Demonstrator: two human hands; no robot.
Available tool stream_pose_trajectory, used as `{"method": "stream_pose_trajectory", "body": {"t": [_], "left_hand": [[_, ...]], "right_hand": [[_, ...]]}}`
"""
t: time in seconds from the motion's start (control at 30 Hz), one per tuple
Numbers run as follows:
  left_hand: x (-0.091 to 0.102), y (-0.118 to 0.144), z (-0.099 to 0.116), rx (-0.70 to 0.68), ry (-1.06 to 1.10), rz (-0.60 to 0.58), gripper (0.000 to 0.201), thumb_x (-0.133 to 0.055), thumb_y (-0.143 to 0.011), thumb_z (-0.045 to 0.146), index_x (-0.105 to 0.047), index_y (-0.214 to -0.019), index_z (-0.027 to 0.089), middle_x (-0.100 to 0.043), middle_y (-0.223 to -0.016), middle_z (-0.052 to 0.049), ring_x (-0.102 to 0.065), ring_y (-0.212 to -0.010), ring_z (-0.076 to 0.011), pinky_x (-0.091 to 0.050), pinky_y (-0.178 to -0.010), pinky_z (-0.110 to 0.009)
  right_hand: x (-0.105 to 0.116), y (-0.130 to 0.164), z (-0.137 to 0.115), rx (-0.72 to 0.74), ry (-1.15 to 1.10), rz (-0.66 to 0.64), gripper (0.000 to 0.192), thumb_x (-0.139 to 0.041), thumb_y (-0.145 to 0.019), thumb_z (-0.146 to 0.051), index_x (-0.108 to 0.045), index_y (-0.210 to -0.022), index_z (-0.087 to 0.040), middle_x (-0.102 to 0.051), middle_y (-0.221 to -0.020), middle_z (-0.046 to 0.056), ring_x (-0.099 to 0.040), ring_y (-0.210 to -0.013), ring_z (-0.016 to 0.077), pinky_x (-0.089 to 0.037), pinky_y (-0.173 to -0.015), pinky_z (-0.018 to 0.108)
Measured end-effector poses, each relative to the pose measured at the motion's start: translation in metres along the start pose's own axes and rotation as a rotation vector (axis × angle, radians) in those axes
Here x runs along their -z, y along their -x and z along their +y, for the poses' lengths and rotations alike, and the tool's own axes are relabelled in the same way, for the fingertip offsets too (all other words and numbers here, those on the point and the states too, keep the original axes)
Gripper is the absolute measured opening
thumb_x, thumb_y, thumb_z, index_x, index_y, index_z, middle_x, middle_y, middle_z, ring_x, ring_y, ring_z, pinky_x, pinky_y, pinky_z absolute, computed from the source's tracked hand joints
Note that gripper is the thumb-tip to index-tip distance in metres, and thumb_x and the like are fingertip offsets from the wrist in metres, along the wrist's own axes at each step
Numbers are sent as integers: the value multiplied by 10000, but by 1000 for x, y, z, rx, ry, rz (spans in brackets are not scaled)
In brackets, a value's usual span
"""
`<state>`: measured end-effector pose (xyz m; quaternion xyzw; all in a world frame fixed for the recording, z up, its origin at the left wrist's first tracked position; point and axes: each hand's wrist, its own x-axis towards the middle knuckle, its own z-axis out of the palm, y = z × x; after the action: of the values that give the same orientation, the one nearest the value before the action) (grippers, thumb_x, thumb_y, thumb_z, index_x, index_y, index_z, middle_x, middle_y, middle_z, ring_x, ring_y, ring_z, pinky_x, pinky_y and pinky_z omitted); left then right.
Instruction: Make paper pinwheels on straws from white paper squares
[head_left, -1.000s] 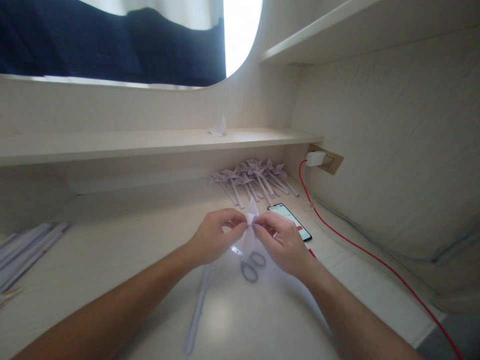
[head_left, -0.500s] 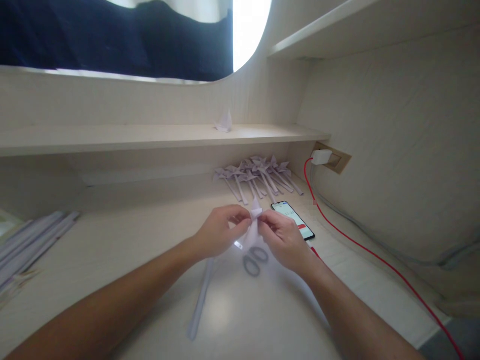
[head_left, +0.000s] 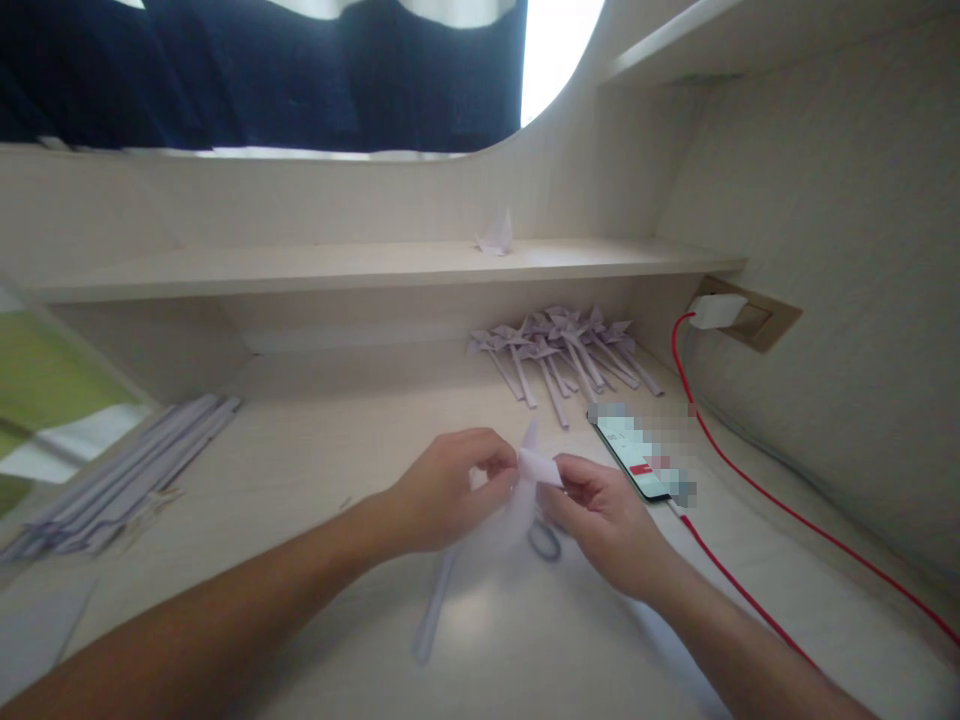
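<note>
We see the paper turned since a second ago: its point stood upright, now a flap lies flat between both hands. Left hand fingers pinch the small white folded paper piece; right hand fingers nip its right end, above the tabletop and grey-handled scissors.

A home desk nook: wooden shelf, wall socket, charging phone.

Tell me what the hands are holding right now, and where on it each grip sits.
A small folded white paper piece. The left hand pinches its left end, the right hand its right end, above the scissors.
</note>
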<state>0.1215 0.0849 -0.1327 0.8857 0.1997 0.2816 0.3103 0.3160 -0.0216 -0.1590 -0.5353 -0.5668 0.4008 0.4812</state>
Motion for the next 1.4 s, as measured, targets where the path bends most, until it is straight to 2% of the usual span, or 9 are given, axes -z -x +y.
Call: {"method": "stream_pose_trajectory", "body": {"t": [0.2,0.37,0.57,0.73,0.87,0.97,1.13,1.27,1.4], "left_hand": [[-9,13,1,6,8,-58,101,-638,-896,172,-733,-910,141,-705,-846,-42,-638,-770,-147,-496,-743,-274],[-8,15,6,48,-26,-88,92,-642,-888,164,-722,-919,132,-694,-850,-43,-631,-771,-149,-495,-748,-274],[-1,13,15,106,26,-109,137,-630,-951,253,-704,-914,144,-689,-858,-36,-625,-796,-145,-493,-769,-269],[33,25,-6,141,-3,-78,299,-655,-960,410,-685,-1161,191,-711,-943,-27,-646,-832,-148,-502,-776,-260],[75,39,-48,329,-126,82,306,-596,-975,477,-722,-974,199,-726,-902,-23,-651,-805,-165,-499,-741,-272],[90,56,-56,422,-187,204,305,-622,-948,488,-724,-926,202,-721,-838,-14,-656,-771,-172,-506,-709,-273],[71,77,-13,189,-179,190,115,-668,-948,326,-724,-931,227,-738,-907,-22,-686,-848,-174,-537,-784,-279],[41,62,19,-82,-49,174,122,-684,-927,143,-722,-1009,225,-728,-913,-36,-681,-843,-159,-540,-770,-276],[18,40,26,-243,-3,225,188,-772,-851,114,-725,-1016,191,-698,-902,-56,-661,-850,-169,-541,-765,-296]], "right_hand": [[-8,4,-3,36,123,-14,138,-616,-906,-239,-677,-790,-196,-601,-721,-6,-541,-666,161,-391,-604,284],[-9,6,3,126,196,-19,213,-591,-954,-299,-666,-780,-201,-611,-738,5,-535,-679,170,-382,-623,297],[-13,4,19,13,-7,-38,257,-610,-975,-376,-621,-787,-200,-558,-740,-5,-512,-682,162,-373,-620,293],[-18,2,25,-68,-167,-28,291,-671,-931,-433,-647,-777,-187,-543,-679,-14,-466,-628,139,-346,-586,276],[-20,-2,27,-144,-225,-39,341,-702,-880,-451,-677,-700,-163,-546,-604,-9,-418,-538,113,-283,-512,266],[-20,-3,25,-170,-286,-43,330,-709,-863,-436,-691,-688,-157,-508,-565,-25,-382,-511,100,-249,-493,262],[-22,1,19,-144,-284,-40,326,-698,-877,-396,-644,-654,-164,-508,-579,-24,-392,-530,102,-284,-508,257],[-22,8,12,-2,-164,37,200,-658,-924,-320,-654,-780,-180,-553,-679,-16,-464,-610,129,-368,-562,261],[-19,13,2,104,-16,69,201,-639,-958,-292,-664,-788,-189,-578,-749,3,-532,-693,154,-406,-603,271]]}}
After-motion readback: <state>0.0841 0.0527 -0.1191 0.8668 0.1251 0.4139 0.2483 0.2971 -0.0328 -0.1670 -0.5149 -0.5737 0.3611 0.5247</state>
